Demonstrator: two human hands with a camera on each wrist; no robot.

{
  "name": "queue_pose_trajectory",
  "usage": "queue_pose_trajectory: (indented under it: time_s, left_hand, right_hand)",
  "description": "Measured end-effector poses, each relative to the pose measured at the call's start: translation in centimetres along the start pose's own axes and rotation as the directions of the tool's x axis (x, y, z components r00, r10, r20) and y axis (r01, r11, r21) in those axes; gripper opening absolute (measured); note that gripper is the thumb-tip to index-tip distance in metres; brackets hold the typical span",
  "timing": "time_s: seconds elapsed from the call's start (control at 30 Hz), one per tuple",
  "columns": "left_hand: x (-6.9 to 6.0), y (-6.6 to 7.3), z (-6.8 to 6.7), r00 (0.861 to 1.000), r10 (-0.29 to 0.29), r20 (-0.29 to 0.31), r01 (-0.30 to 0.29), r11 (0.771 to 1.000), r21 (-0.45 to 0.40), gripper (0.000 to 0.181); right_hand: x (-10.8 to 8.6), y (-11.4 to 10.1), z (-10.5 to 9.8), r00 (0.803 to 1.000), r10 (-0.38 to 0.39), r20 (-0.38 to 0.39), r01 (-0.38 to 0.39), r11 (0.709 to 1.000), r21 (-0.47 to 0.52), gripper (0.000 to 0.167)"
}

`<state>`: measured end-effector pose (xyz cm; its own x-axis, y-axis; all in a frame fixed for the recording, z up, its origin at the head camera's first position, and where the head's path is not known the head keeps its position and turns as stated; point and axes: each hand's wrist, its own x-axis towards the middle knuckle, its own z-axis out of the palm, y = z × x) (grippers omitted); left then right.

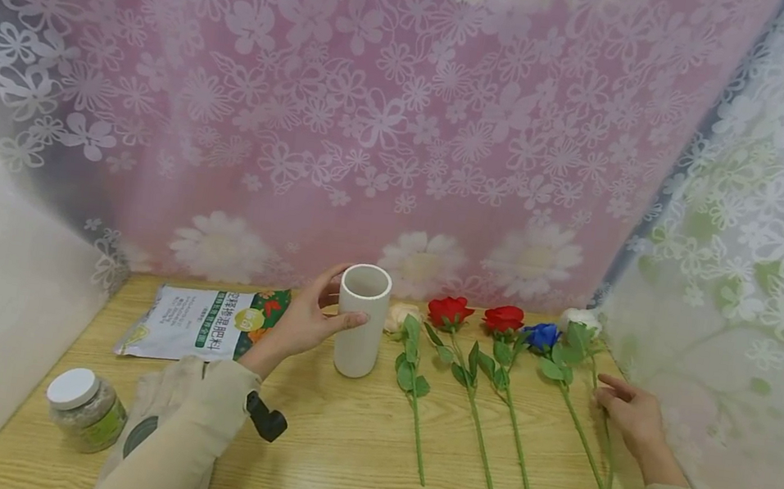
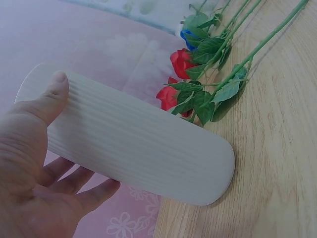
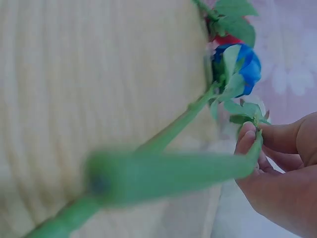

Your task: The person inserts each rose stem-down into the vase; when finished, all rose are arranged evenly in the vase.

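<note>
Left hand (image 1: 311,321): clamped on the vase (image 1: 360,331), thumb on the near side, other fingers round the back. Vase is upright, toward the back of the worktop (image 1: 306,448), left of all 5 roses. Looks like the base rests on the wood; can't confirm contact.

Right hand (image 1: 630,416): thumb and fingertips together on the stem of the white rose (image 1: 581,321), far right. Bloom is at the back corner, pointing away; the cut end sits close to the right wrist camera, blurred. Can't tell if the bloom is off the surface.

Next out from the right hand: blue rose (image 1: 542,336), its stem passing close by the held stem. Then 2 red ones, inner red rose (image 1: 504,319) and outer red rose (image 1: 448,311), then the cream rose (image 1: 400,317) just beside the vase. All 4 lie flat, blooms to the back, stems toward the person.

Status, my read: early. Done: vase steadied, 1 stem pinched. Not done: no stem shows in the vase mouth, 4 roses are loose and in neither hand.

Left side: printed bag (image 1: 191,325) lying flat, partly behind the left wrist; grey cloth (image 1: 148,398) mostly under the left sleeve (image 1: 190,424), can't make out what it is; lidded jar (image 1: 89,411) near the left edge, grainy contents, lid on. Neither hand is on these 3.
</note>
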<state>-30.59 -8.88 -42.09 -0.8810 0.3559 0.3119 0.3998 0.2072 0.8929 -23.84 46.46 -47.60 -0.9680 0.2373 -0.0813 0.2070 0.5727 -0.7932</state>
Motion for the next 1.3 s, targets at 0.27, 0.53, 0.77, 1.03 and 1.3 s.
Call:
queue_pose_trajectory:
  time_s: [0.27,0.53,0.77,1.03,1.3]
  left_hand:
    - [0.0,0.1,0.0,1.000,0.009,0.007,-0.009,1.000,-0.005,0.083]
    - [0.0,0.2,0.0,1.000,0.027,0.010,-0.027,1.000,-0.004,0.082]
    - [0.0,0.3,0.0,1.000,0.016,0.009,-0.016,1.000,-0.005,0.083]
    - [-0.2,0.4,0.0,1.000,0.004,0.007,-0.004,1.000,-0.007,0.083]
    - [-0.2,0.5,0.0,1.000,0.002,0.006,-0.002,1.000,0.002,0.084]
  right_hand:
    - [-0.2,-2.0,-0.2,0.998,-0.027,0.063,0.017,0.988,0.151,0.055]
    - [-0.5,-4.9,-0.1,0.978,-0.121,0.169,0.033,0.894,0.446,0.066]
    - [-1.1,-8.4,1.1,0.948,-0.237,0.215,0.080,0.826,0.558,0.074]
    - [-1.6,-12.0,3.0,0.919,-0.334,0.210,0.126,0.754,0.645,0.031]
    - [-2.2,-15.6,5.0,0.938,-0.292,0.188,0.145,0.822,0.551,0.033]
